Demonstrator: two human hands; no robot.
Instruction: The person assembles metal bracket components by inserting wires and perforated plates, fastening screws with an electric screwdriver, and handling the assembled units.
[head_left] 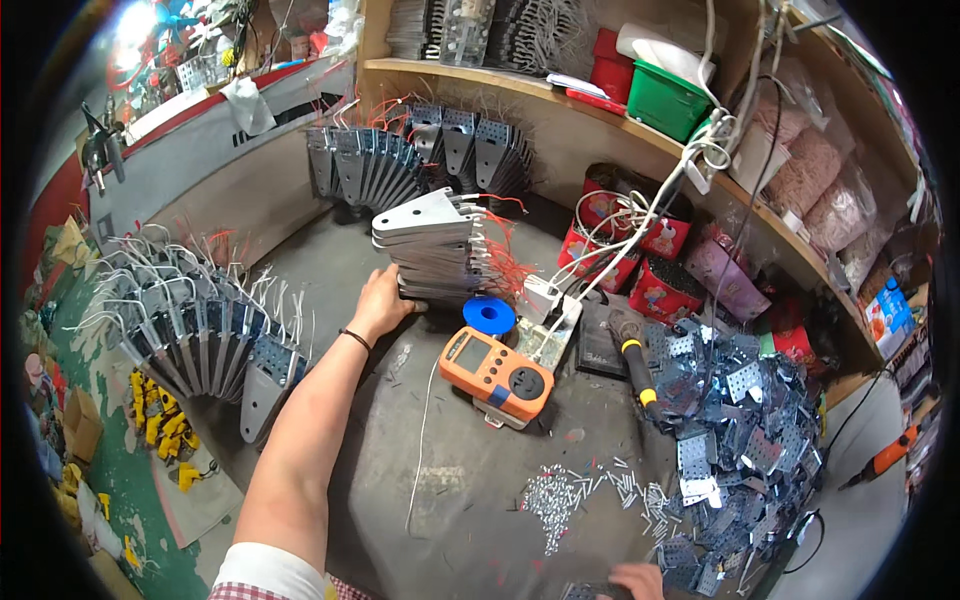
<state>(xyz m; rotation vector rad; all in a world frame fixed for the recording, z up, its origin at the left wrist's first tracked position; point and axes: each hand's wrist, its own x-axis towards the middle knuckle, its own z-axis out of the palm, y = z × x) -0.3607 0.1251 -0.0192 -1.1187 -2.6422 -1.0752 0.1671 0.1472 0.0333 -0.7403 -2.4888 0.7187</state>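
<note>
On the dark worktop (380, 490), a stack of grey triangular plates (428, 250) was being touched by the left hand (378, 305), its fingers laid against the left side and the thumb set low at the near edge; how tightly they were closed could not be told. From the stack's right side, red wires (500, 262) were splayed out, and just below, a blue spool (489, 315) was seen, set near an orange meter (497, 375).

Over at the lower edge, the right hand (640, 580) was caught only in part, cut off by the border; whether its fingers were wide, narrow or holding anything could not be told. Above it, small silver pins (550, 502) were scattered, and to the right a great heap of perforated metal pieces (755, 450) was piled, a yellow-and-black tool (636, 368) laid beside it.

Out left, wired plates (205, 340) were fanned; at the back, further bundles (375, 165) were lined up below a wooden shelf (540, 91), with red containers (665, 292) clustered to their right.
</note>
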